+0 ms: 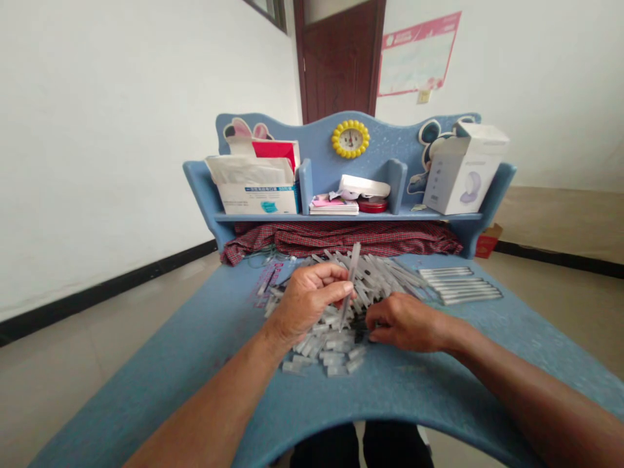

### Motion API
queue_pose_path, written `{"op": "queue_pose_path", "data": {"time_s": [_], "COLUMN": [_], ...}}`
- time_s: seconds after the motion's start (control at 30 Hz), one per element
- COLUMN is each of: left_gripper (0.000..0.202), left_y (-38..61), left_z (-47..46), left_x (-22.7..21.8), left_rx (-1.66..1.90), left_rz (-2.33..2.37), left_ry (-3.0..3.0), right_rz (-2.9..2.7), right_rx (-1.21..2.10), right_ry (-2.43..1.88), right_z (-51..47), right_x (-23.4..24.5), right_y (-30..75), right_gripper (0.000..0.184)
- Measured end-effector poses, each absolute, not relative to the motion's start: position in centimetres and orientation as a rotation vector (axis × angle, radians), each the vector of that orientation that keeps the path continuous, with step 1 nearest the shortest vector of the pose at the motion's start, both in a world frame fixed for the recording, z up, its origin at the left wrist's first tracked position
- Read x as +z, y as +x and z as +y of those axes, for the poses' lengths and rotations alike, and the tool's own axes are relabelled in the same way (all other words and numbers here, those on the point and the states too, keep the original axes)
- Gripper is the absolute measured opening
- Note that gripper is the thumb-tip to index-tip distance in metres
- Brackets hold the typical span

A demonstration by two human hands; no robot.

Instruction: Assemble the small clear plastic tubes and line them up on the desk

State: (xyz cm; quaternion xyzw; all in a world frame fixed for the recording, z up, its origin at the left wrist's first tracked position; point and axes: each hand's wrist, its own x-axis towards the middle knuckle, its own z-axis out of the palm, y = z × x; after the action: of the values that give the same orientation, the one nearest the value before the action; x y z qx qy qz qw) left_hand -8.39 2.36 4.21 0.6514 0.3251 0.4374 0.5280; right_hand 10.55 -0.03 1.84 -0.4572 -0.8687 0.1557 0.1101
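Note:
A heap of clear plastic tubes and small caps (336,344) covers the middle of the blue desk (195,364). My left hand (305,302) is closed on one clear tube (351,273), which it holds nearly upright above the heap. My right hand (404,322) rests on the right side of the heap with its fingers curled down among the small pieces; what they grip is hidden. A neat row of several tubes (461,285) lies side by side to the right of the heap.
A red checked cloth (341,239) lies along the back of the desk under a blue shelf (351,216). The shelf carries a box of masks (258,196), papers, a red tin (373,205), a white carton (463,172) and a yellow clock (350,139). A brown door (338,58) stands behind.

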Motion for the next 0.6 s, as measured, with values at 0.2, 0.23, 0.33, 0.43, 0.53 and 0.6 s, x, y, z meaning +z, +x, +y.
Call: {"op": "queue_pose_path", "data": {"time_s": [0.2,0.23,0.33,0.43,0.53,0.6], "left_gripper": [0.013,0.013,0.012,0.013,0.014,0.014], "left_y": [-8.2,-8.2,-8.1,-8.1,-8.0,-8.0], "left_z": [2.3,2.3,2.4,2.6,2.6,2.5], "left_x": [3.9,3.9,3.7,3.5,3.3,3.2], "left_rx": [0.95,0.936,0.882,0.818,0.768,0.735], "left_rz": [0.803,0.802,0.803,0.818,0.817,0.817], "left_ry": [1.581,1.59,1.616,1.62,1.645,1.667], "right_rz": [-2.789,-2.761,-2.506,-2.01,-1.562,-1.385], "right_rx": [0.198,0.219,0.495,0.937,1.129,1.163], "right_ry": [-1.413,-1.398,-1.32,-1.204,-0.984,-0.833], "right_z": [-0.6,-0.6,-0.1,0.6,1.3,1.4], "right_x": [1.5,1.6,1.8,2.2,2.4,2.6], "right_y": [9.4,9.5,10.3,11.4,12.3,12.4], "right_gripper": [0.013,0.013,0.011,0.007,0.014,0.018]}}
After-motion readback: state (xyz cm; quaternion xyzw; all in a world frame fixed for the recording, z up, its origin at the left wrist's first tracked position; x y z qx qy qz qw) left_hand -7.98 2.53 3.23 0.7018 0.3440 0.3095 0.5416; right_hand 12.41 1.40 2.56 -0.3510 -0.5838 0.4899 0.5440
